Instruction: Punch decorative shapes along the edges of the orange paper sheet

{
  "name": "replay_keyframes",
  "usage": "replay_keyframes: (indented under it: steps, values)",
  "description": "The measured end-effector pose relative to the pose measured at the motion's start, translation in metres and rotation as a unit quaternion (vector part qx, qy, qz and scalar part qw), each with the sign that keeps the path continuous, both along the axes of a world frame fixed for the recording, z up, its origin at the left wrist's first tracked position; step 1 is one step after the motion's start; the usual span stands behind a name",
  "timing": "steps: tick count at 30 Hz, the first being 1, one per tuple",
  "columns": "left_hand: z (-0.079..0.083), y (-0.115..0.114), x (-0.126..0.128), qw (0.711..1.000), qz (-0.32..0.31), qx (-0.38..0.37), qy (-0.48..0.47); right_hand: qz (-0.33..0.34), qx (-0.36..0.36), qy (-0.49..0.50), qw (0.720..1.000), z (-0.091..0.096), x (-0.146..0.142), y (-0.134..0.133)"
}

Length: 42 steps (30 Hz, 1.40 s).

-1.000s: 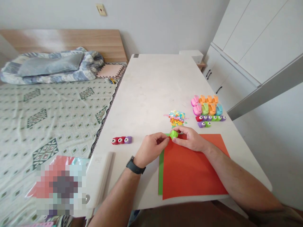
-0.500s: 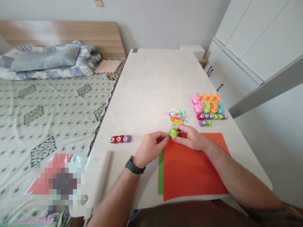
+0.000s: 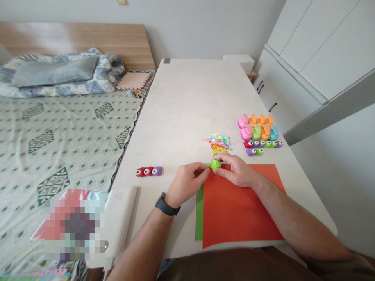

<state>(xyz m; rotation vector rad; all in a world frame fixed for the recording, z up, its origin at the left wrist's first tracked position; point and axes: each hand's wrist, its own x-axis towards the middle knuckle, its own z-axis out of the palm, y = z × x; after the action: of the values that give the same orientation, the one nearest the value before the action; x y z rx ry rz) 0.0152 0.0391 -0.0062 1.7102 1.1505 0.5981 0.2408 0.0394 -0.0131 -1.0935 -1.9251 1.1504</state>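
Observation:
My right hand [image 3: 236, 169] grips a small lime-green craft punch [image 3: 216, 164] between thumb and fingers, above the top edge of the orange-red paper sheet [image 3: 243, 210]. My left hand [image 3: 193, 175], with a dark watch at the wrist, is closed in a pinch at the punch's left side. Between its fingertips and the punch shows a thin orange sliver of paper [image 3: 211, 164]; whether it joins the big sheet is hidden. A green sheet [image 3: 199, 214] peeks out beneath the orange-red one. Just beyond both hands lies a pile of small colourful paper flowers [image 3: 219, 144].
Several larger craft punches [image 3: 258, 127] stand in rows at the right, with rows of small punches [image 3: 262, 144] in front. Three small punches [image 3: 148, 171] sit at the left. A long white device [image 3: 120, 218] lies along the table's left edge, beside a bed [image 3: 73, 128].
Hardly anything differs. Both hands stay in place at the green punch, which has turned slightly; the whole view has shifted a little.

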Motion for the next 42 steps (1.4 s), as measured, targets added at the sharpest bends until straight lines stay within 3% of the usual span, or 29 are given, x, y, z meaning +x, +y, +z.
replay_keyframes:
  steps: [20,27,33,42]
  values:
    - [-0.0024,-0.0004,0.001,1.0,0.0,0.019,0.004,-0.023,0.015,-0.025,0.999,-0.0011,-0.0058,0.0001]
    - [-0.0017,0.0016,0.0004,0.999,0.026,-0.012,-0.018,-0.027,0.016,-0.026,0.999,0.0019,-0.0077,-0.0009]
    - [0.0025,0.0008,0.0014,0.999,-0.025,0.026,-0.022,-0.032,0.029,-0.027,0.999,0.0018,-0.0075,-0.0024]
    - [0.0014,0.0012,0.0075,0.996,-0.015,0.088,0.012,-0.024,0.064,-0.049,0.996,0.0029,-0.0101,-0.0057]
